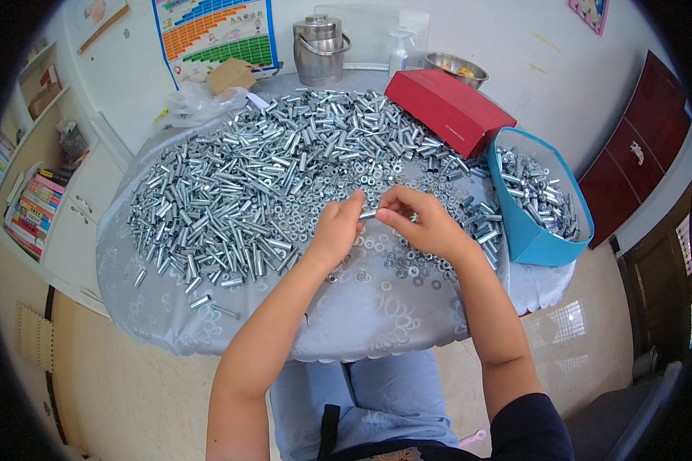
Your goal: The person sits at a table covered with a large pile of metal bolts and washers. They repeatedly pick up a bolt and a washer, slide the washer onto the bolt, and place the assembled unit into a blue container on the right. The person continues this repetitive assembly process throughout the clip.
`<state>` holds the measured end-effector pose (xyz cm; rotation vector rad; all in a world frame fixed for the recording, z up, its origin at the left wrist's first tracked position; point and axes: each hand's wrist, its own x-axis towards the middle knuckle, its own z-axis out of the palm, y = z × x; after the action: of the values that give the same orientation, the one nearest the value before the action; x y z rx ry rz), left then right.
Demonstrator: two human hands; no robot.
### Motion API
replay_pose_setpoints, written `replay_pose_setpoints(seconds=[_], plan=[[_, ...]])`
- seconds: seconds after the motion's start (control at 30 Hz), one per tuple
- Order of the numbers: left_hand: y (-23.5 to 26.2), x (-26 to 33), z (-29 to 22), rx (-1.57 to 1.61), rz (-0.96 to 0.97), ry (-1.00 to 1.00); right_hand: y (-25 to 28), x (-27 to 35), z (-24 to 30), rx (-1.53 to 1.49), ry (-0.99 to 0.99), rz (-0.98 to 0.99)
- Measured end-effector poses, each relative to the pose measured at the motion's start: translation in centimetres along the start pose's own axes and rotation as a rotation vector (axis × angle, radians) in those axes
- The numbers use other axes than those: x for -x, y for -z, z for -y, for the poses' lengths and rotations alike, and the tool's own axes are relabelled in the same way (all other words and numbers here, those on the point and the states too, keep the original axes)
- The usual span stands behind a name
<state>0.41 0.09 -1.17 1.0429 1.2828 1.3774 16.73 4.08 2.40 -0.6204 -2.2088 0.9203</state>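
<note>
A short silvery metal bolt bridges my two hands above the middle of the table. My left hand is closed around one end, which its fingers hide. The fingertips of my right hand pinch the other end. Small shiny metal pieces show at my right hand's curled fingers; I cannot tell whether they are held. Below and around both hands lie loose nuts and washers. A large heap of metal sleeves and rods spreads over the table's left and far parts.
A blue fabric bin full of bolts stands at the right edge, beside a red box. At the back are a steel lidded pail, a spray bottle, a metal bowl and a clear plastic bag. The cloth-covered table has a rounded front edge.
</note>
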Motion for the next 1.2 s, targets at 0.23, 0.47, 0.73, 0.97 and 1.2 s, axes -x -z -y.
replay_pose_setpoints(seconds=[0.23, 0.47, 0.73, 0.97, 1.2], plan=[[0.0, 0.1, 0.2, -0.145, -0.051, -0.098, -0.3, 0.0, -0.2, 0.034, -0.025, -0.02], [-0.1, 0.6, -0.3, -0.325, -0.089, -0.232, -0.1, 0.0, 0.1, 0.001, -0.084, 0.045], [-0.4, 0.9, -0.5, -0.416, -0.152, -0.35, -0.1, 0.0, -0.3, -0.28, -0.291, 0.139], [-0.3, 0.7, -0.8, -0.373, -0.154, -0.308, 0.1, -0.1, -0.3, -0.267, -0.206, 0.12], [0.4, -0.2, 0.2, -0.298, -0.094, -0.136, -0.1, 0.1, 0.0, -0.248, -0.175, 0.04]])
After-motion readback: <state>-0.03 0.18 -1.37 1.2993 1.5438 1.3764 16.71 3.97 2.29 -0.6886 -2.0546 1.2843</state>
